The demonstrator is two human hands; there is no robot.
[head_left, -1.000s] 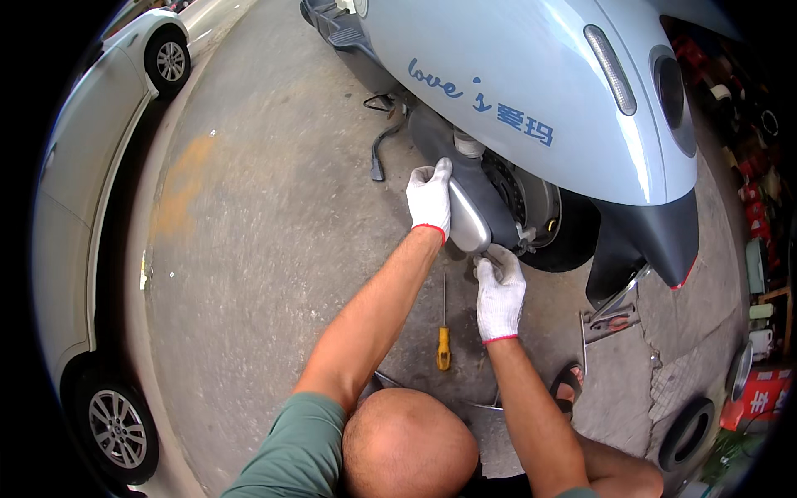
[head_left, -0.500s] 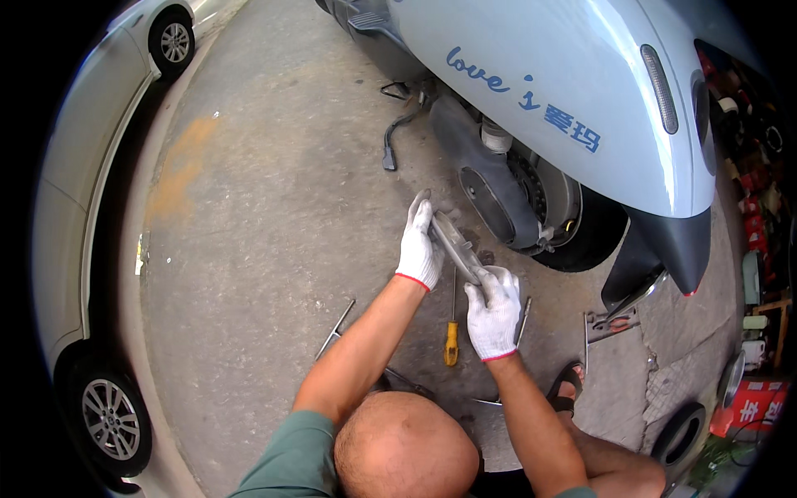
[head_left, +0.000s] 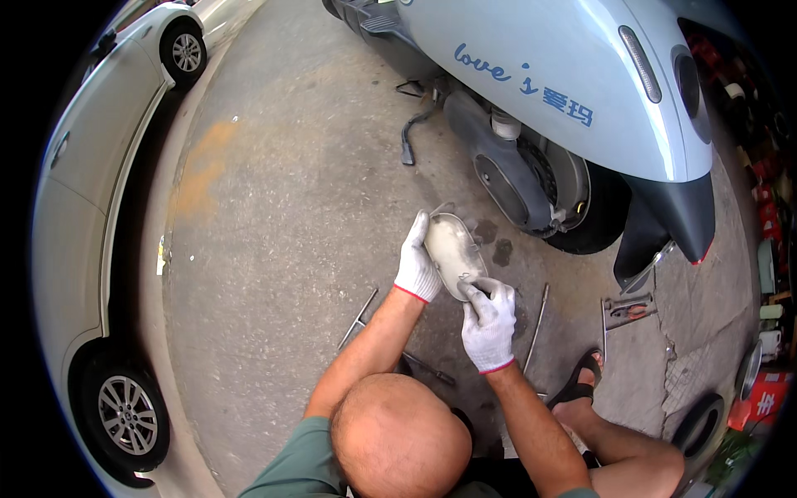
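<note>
Over pavement; left hand clasps cover; right hand pinches its end

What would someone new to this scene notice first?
The big pale blue scooter dominates the upper right, blue lettering along its side. Next, the eye drops to the middle, where the white-gloved left hand and right hand hold a shallow oval cover, its pale inner face showing. A white car stretches along the left edge.
</note>
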